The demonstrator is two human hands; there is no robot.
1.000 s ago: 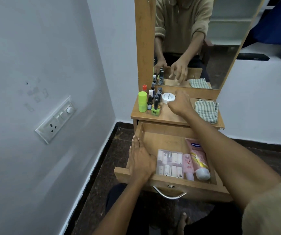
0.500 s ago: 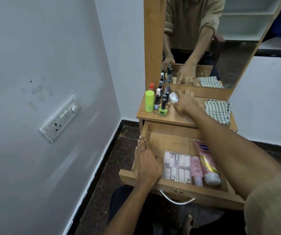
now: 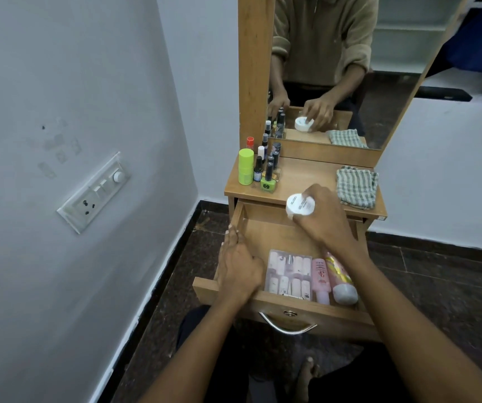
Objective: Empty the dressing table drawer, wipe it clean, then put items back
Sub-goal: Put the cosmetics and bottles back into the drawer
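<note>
The right hand holds a white round jar over the back of the open drawer, fingers curled around it. The left hand rests flat in the drawer, fingers straight and together. The drawer contains a clear case, a pink bottle and a pink tube.

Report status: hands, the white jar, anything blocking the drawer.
Right hand grips white jar above open drawer. Left hand rests flat inside drawer, beside clear case. Rear of drawer bare.
</note>
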